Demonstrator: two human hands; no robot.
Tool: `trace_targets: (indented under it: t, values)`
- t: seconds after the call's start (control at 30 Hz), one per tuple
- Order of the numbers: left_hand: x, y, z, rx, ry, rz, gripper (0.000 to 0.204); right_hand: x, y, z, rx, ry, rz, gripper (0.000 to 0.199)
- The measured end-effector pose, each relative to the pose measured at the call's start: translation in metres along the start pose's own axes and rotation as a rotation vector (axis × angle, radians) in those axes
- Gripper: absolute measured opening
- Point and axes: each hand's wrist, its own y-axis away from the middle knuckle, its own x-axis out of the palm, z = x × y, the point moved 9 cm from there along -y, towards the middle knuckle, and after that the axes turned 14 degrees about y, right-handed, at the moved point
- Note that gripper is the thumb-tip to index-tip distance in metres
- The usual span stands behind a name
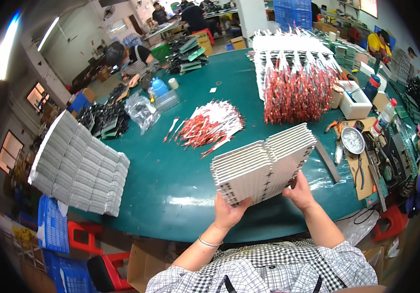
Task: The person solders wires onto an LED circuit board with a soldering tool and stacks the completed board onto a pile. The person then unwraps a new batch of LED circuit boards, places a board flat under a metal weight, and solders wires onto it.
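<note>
Between my two hands is a block of thin whitish panels [273, 171] stacked tightly face to face, tilted, with dark marks along its near side. My left hand [230, 212] grips its lower left corner, thumb on the near face. At the lower right end, my right hand [300, 193] has its fingers closed around the edge. Beyond the block, a loose pile of short red and white wires [212, 123] lies on the green table [166, 178]. Farther right stands a tall stack of white pieces with red wire ends hanging down [298, 78].
A large stack of similar panels [80, 168] rises at the table's left edge. On the right are a metal bowl [353, 140], pliers [361, 176], a foam box [357, 102] and a grey bar [328, 161]. Across the table a person [134, 61] works beside dark parts [105, 115].
</note>
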Motion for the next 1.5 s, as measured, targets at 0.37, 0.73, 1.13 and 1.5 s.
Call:
trace_targets:
  t: [0.37,0.73,1.13,1.5]
  values:
    - [0.027,-0.002,-0.032,0.347,-0.068,-0.079,0.079,-0.014,0.009,0.007,-0.232,0.157,-0.26,0.077]
    - [0.06,-0.01,0.094,-0.591,0.194,-0.219,0.067,-0.076,0.041,-0.018,0.295,0.534,-0.235,0.05]
    - [0.059,-0.013,0.124,-0.78,0.079,-0.143,0.065,0.013,0.048,0.021,-0.061,1.525,0.086,0.085]
    - [0.003,-0.072,0.033,-0.119,-0.849,0.323,0.04,0.021,0.042,0.017,0.003,1.638,0.138,0.089]
